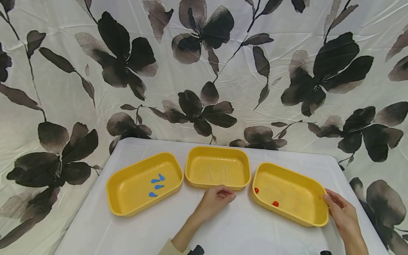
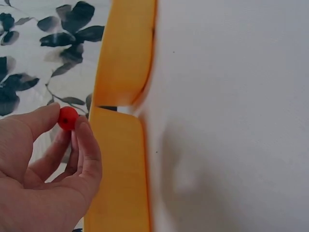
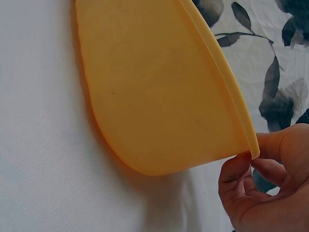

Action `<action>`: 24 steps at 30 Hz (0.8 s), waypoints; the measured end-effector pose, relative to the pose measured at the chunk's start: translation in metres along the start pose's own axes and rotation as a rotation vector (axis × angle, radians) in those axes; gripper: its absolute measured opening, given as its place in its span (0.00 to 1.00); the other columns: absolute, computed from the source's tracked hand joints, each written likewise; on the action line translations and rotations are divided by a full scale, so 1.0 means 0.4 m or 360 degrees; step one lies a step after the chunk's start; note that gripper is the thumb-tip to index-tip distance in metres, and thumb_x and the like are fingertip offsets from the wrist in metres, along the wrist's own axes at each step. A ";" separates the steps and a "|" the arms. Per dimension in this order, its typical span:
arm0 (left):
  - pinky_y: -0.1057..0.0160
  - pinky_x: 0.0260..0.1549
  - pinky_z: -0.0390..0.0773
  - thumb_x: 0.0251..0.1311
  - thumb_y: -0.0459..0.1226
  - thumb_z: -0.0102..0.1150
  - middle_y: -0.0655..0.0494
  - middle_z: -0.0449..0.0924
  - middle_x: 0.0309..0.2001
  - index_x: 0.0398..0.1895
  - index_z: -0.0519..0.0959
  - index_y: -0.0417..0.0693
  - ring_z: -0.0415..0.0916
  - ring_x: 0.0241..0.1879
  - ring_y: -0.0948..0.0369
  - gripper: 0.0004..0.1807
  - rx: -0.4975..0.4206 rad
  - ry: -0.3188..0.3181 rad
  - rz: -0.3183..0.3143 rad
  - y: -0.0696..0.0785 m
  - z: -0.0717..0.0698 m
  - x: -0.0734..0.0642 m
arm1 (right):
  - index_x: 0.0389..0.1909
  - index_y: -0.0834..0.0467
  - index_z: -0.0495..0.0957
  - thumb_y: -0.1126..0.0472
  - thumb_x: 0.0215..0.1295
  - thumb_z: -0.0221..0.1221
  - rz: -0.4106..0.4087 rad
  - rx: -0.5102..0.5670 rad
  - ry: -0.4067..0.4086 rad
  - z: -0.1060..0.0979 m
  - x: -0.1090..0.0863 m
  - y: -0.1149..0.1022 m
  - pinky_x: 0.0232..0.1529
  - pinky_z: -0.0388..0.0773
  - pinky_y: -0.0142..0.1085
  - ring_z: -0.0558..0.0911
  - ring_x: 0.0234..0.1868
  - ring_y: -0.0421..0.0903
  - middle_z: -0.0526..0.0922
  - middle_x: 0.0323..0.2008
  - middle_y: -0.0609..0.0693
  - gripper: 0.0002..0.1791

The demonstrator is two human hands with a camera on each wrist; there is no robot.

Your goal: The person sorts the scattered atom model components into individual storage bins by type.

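Between its thumb and fingertip my left hand (image 1: pixel 215 202) pinches a small round red bead (image 2: pixel 68 118) with a dark hole. In the head view that hand is in front of the middle yellow tray (image 1: pixel 217 185), and the bead is hidden there. My right hand (image 1: pixel 345 214) grips the rim of the right yellow tray (image 1: pixel 296 219) at its right end, thumb on one side and fingers on the other in the right wrist view. Inside that tray lie two red beads, one bead (image 1: pixel 256 190) at the left end and another bead (image 1: pixel 275 204) along the front wall.
A third yellow tray (image 1: pixel 111 191) stands at the left with several blue drop-shaped pieces (image 1: pixel 159 186). Three thin pale sticks (image 1: pixel 221 174) lie in the middle tray. All trays stand on a white-covered table (image 1: pixel 242 230), with a flower-printed cloth (image 1: pixel 248 78) behind.
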State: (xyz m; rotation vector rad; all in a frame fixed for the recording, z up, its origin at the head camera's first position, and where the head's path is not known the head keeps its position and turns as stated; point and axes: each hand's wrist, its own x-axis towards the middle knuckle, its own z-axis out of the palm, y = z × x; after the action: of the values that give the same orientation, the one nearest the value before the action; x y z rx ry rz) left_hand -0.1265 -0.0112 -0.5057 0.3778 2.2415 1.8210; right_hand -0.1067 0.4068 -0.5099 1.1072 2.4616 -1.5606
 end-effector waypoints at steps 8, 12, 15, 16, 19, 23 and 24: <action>0.70 0.35 0.79 0.69 0.41 0.66 0.60 0.85 0.34 0.41 0.86 0.45 0.79 0.33 0.65 0.08 0.0018 0.0015 -0.0035 0.030 0.011 0.033 | 0.79 0.60 0.59 0.45 0.79 0.51 0.0017 0.0013 0.0006 0.001 0.002 0.000 0.31 0.74 0.18 0.73 0.48 0.39 0.63 0.73 0.63 0.36; 0.70 0.34 0.79 0.69 0.42 0.66 0.57 0.85 0.33 0.40 0.86 0.44 0.79 0.32 0.64 0.10 0.0018 0.0038 -0.0046 0.045 0.017 0.049 | 0.79 0.60 0.59 0.45 0.79 0.51 0.0027 0.0017 0.0004 0.002 0.007 0.003 0.31 0.75 0.18 0.73 0.47 0.38 0.64 0.72 0.63 0.36; 0.71 0.33 0.79 0.69 0.41 0.65 0.51 0.85 0.33 0.40 0.86 0.43 0.82 0.33 0.58 0.10 -0.0005 0.0041 -0.0040 0.055 0.023 0.062 | 0.79 0.59 0.59 0.45 0.79 0.52 0.0039 0.0026 0.0007 0.002 0.012 0.005 0.31 0.75 0.17 0.73 0.49 0.41 0.64 0.72 0.62 0.36; 0.71 0.33 0.79 0.70 0.41 0.65 0.50 0.85 0.33 0.40 0.86 0.42 0.82 0.33 0.55 0.10 -0.0011 0.0041 -0.0037 0.059 0.026 0.067 | 0.79 0.59 0.59 0.45 0.79 0.52 0.0044 0.0030 0.0007 0.002 0.013 0.005 0.30 0.74 0.17 0.73 0.50 0.42 0.64 0.72 0.62 0.36; 0.72 0.33 0.79 0.70 0.40 0.65 0.51 0.86 0.33 0.40 0.86 0.41 0.83 0.36 0.49 0.10 -0.0026 0.0037 -0.0031 0.069 0.034 0.081 | 0.79 0.59 0.59 0.45 0.79 0.52 0.0052 0.0031 0.0005 0.002 0.015 0.007 0.30 0.74 0.17 0.73 0.53 0.46 0.63 0.73 0.63 0.36; 0.74 0.32 0.78 0.70 0.40 0.65 0.51 0.86 0.33 0.40 0.87 0.40 0.82 0.33 0.55 0.11 -0.0012 0.0027 -0.0020 0.086 0.048 0.101 | 0.79 0.59 0.59 0.44 0.78 0.52 0.0045 0.0019 0.0001 0.001 0.009 0.004 0.30 0.74 0.17 0.73 0.52 0.45 0.62 0.74 0.63 0.37; 0.74 0.32 0.77 0.70 0.40 0.64 0.49 0.86 0.34 0.40 0.86 0.40 0.81 0.33 0.55 0.11 -0.0012 0.0023 -0.0015 0.090 0.052 0.106 | 0.79 0.60 0.59 0.44 0.79 0.52 0.0043 0.0016 0.0001 0.001 0.007 0.003 0.30 0.73 0.17 0.73 0.52 0.45 0.62 0.74 0.63 0.37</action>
State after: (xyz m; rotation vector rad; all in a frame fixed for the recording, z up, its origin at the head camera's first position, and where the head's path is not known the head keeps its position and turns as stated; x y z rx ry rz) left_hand -0.1575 0.0295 -0.4752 0.3534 2.2420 1.8328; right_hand -0.1082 0.4083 -0.5120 1.1375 2.4311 -1.5675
